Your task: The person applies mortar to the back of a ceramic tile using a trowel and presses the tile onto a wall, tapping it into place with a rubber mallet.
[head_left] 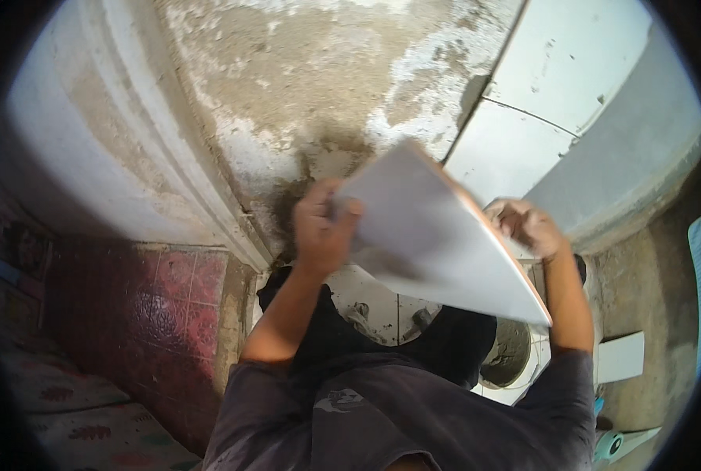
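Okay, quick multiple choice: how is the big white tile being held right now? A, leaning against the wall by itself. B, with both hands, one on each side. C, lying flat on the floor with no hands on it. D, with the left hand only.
B: the white tile is up off the floor, tilted, with the left hand gripping its left edge and the right hand at its right edge.

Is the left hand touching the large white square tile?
Touching. The head view shows the left hand gripping the left edge of the large white square tile, its fingers wrapped over that edge.
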{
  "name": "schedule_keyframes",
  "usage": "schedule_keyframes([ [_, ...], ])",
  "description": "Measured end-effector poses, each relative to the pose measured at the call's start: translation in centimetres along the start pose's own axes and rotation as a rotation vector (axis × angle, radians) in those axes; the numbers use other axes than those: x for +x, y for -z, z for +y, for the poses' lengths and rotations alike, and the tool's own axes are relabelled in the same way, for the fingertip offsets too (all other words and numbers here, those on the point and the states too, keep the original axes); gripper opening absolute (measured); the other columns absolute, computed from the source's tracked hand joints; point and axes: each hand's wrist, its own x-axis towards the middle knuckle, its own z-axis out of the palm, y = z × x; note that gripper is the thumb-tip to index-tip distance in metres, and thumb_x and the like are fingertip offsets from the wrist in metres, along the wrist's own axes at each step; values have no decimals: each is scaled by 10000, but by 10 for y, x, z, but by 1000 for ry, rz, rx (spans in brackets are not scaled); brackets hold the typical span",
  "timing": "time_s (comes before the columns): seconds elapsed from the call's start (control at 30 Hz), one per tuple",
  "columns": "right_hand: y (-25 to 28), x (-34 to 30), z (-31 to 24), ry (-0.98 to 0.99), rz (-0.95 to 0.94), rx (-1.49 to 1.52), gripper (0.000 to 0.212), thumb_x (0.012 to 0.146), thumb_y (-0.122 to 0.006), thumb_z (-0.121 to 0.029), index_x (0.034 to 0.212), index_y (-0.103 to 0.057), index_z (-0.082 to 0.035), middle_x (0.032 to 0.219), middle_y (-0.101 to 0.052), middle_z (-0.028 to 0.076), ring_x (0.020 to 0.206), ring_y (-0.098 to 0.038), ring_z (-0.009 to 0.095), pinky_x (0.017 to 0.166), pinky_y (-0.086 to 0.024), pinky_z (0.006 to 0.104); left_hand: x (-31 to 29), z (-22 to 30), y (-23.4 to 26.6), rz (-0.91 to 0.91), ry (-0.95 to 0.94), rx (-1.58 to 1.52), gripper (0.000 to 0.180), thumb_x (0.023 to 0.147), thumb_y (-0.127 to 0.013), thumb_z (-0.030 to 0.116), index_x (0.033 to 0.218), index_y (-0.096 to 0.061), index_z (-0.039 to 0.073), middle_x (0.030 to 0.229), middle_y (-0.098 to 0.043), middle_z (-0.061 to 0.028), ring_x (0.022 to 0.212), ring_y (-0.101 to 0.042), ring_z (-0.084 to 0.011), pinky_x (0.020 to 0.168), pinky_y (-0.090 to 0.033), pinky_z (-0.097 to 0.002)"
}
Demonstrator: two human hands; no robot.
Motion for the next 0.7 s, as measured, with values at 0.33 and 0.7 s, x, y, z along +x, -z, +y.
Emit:
schedule_keyframes([
  [0.33, -35, -83, 134, -375, 306, 335, 550, 917, -473, -486, 1126, -532, 19, 884, -582, 138, 710, -580, 224, 664, -495, 335, 33, 4, -138, -501, 167, -468, 399, 863, -663, 381, 876, -594, -12, 745, -583, -28, 688, -514, -76, 612, -437, -247],
  [0.7, -118, -203, 127, 10, 1274, 793, 392, 945, -483, -360, 1199, -494, -62, 930, -549, 63, 726, -533, 163, 638, -471, 307, -20, -7, -288, -722, 90, -74, 639, 878, -602, 492, 1235, -515, -31, 1074, -628, -119, 1005, -564, -209, 888, -442, -325],
])
